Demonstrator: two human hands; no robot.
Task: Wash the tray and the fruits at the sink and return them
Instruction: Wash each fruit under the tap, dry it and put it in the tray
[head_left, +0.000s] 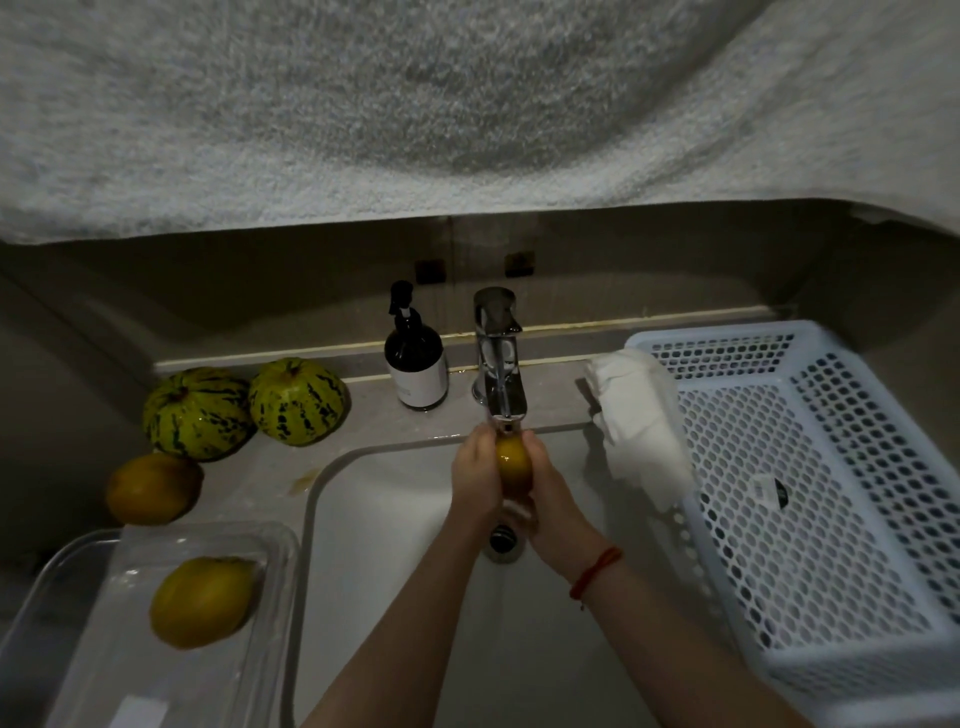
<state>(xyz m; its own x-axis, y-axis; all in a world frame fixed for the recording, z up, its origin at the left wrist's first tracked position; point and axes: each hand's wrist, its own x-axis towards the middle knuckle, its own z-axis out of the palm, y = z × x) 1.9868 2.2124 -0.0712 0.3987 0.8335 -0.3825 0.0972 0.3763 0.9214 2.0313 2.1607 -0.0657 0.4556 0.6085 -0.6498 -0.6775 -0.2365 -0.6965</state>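
Rinsing yellow fruit (514, 462) directly under faucet (500, 364); left hand (475, 475) and right hand (553, 499) clasp it. Wet skin risks slipping into sink (384, 519).

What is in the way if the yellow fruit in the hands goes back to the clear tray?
Nothing visible blocks it. The yellow fruit only has to cross the sink's left rim to the clear tray, which holds another fruit but has room.

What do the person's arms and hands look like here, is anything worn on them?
Both forearms are bare, with no sleeves in view. The left hand wears nothing that shows: no glove, ring or watch. The right hand is also ungloved, and its wrist carries a thin red string bracelet with a short loose end hanging from it. The dim light hides finer detail such as the nails.
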